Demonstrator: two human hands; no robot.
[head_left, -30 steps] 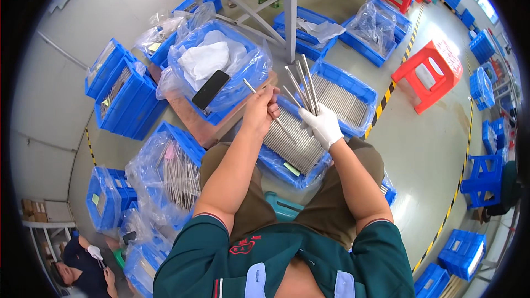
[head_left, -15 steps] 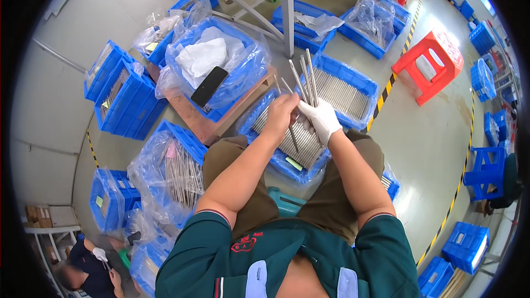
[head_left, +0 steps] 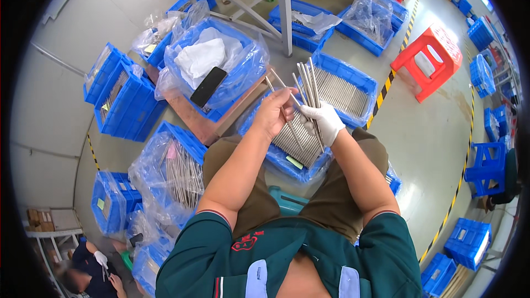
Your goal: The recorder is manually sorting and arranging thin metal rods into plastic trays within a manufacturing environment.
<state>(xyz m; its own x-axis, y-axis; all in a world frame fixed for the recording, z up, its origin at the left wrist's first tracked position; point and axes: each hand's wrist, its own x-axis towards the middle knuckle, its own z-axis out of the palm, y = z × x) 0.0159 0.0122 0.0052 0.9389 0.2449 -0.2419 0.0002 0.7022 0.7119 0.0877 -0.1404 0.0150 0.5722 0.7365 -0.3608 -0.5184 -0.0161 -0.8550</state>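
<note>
1. Up front, the right hand point(head_left: 326, 123), in a white glove, is clamped around a bundle of thin metal rods point(head_left: 307, 85) that fan upward from its fist.
2. Just beside it, the bare left hand point(head_left: 274, 115) is closed with its fingers pinching 1 of the rods point(head_left: 277, 87), a loose one tilted away from the bundle; the 2 hands are close together, nearly touching.
3. Directly below both hands sits a blue crate point(head_left: 287, 160) lined with clear plastic and filled with more rods lying side by side, resting by the person's knees.
4. Beyond it, a second blue crate point(head_left: 353, 77) holds another flat layer of rods.
5. Left of the hands, a blue bin point(head_left: 243, 49) lined with a clear bag holds white cloth and a black phone point(head_left: 208, 86), and it stands on a brown board point(head_left: 204, 124).
6. At the lower left, a bagged crate point(head_left: 176, 171) holds more rods next to the person's left thigh.
7. Farther right, a red stool point(head_left: 428, 60) stands on the floor near a yellow-and-black stripe point(head_left: 395, 72).
8. Blue stools point(head_left: 486, 160) stand at the right edge.
9. In the bottom left corner, another person point(head_left: 88, 267) in white gloves is crouched at work.
</note>
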